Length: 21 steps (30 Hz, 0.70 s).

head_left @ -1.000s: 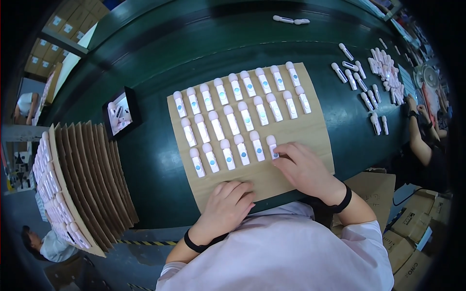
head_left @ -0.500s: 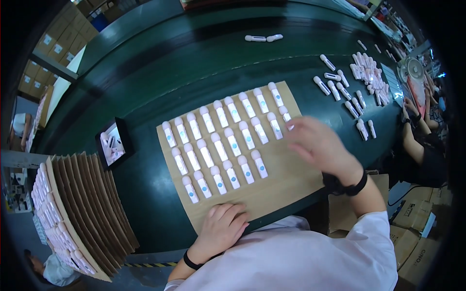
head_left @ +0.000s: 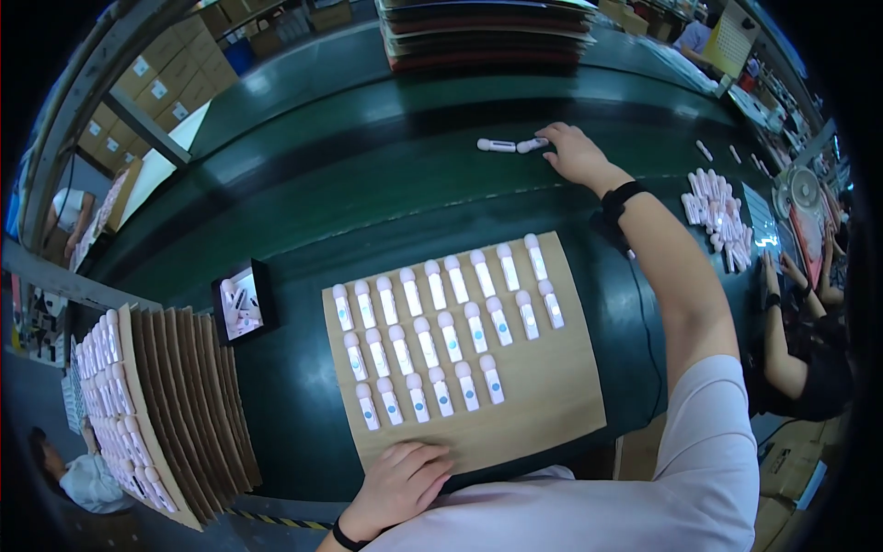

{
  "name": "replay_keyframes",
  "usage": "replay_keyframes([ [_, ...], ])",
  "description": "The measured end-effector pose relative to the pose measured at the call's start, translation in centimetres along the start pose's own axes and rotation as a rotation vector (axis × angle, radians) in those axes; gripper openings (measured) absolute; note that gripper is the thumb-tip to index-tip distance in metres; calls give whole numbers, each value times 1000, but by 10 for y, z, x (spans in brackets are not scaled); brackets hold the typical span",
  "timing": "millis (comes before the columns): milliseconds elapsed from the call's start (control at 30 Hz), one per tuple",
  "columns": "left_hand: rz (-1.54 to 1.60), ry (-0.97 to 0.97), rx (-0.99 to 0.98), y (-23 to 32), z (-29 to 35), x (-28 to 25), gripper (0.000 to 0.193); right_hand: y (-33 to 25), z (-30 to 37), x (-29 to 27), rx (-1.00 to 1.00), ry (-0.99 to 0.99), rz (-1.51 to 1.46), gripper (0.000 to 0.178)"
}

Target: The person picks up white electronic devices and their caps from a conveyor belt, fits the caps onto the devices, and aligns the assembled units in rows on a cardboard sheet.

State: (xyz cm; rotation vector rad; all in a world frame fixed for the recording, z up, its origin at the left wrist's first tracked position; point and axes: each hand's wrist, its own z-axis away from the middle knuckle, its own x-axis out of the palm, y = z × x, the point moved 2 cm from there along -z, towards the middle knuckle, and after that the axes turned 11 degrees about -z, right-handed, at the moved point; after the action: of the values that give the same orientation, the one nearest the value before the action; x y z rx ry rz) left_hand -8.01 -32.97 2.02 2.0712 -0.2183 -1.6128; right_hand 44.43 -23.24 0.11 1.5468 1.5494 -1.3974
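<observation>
Small white wand-shaped devices with round pale-pink heads lie in three rows on a brown cardboard sheet; many carry a blue dot. The lowest row stops short of the sheet's right side. My left hand lies on the sheet's near edge, fingers stretched out and holding nothing. Far across the green table, my right hand has its thumb and fingers around the right end of a wand device. Another wand device lies just left of it. My right arm covers part of the table's right side.
On the left, upright cardboard sheets stand behind a sheet of devices. A black box sits beside them. A device pile lies at right, near a co-worker's arms. Stacked sheets stand at the back.
My right hand has moved from the sheet's right side to the far wand devices and closed on one. The view has tilted up; my left hand stays at the near edge.
</observation>
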Motion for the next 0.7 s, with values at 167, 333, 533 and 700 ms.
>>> replay_keyframes([
  [167,19,86,-93,-2,6,-13,20,4,-20,11,173,-161,-11,26],
  [333,51,153,-164,-7,6,-17,17,-2,-43,-2,236,-71,50,25],
  [533,78,192,-153,-11,-2,-19,16,-54,-60,19,106,-233,-130,16],
  [700,112,263,-114,-2,-5,-25,21,-68,-63,29,82,-251,-50,18],
])
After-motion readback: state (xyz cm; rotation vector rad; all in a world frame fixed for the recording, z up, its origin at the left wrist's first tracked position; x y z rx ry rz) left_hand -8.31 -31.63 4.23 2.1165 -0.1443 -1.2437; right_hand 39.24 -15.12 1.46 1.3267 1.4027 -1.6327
